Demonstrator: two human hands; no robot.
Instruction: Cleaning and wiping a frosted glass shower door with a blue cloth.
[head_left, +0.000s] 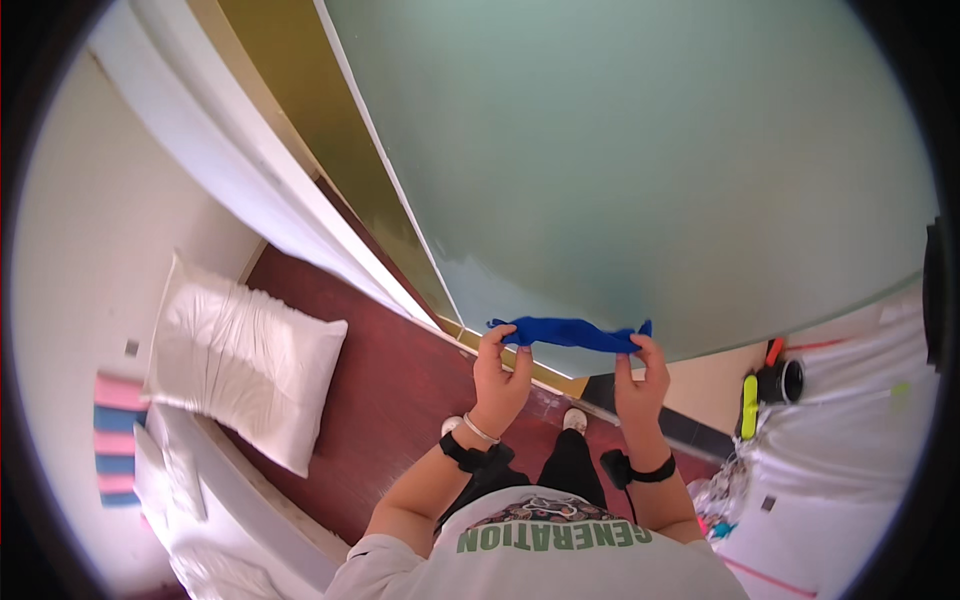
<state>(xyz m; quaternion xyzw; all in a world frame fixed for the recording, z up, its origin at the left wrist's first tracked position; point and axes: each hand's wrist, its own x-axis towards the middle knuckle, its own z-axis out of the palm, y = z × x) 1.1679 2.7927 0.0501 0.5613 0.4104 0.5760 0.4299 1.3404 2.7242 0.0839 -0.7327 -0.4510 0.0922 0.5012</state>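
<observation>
A blue cloth (574, 332) is stretched loosely sideways between my two hands, sagging slightly in the middle. My left hand (501, 386) pinches its left end between thumb and fingers. The right end is pinched the same way in my right hand (643, 386), and a small corner sticks up beyond the fingers. Straight ahead stands a large frosted glass panel (600, 165), hazy and greenish; the cloth appears in front of its lower part. I cannot tell whether the cloth touches the glass. Each wrist wears a black strap with a small device.
White curtain (247, 172) hangs at left beside a yellowish frame strip (337, 142). A large white cushion (247, 360) and a white sofa-like seat (247, 487) stand on the red floor (367, 397). At right are white sheeting (847, 435), a black cylinder (789, 381) and a yellow-green object (749, 406).
</observation>
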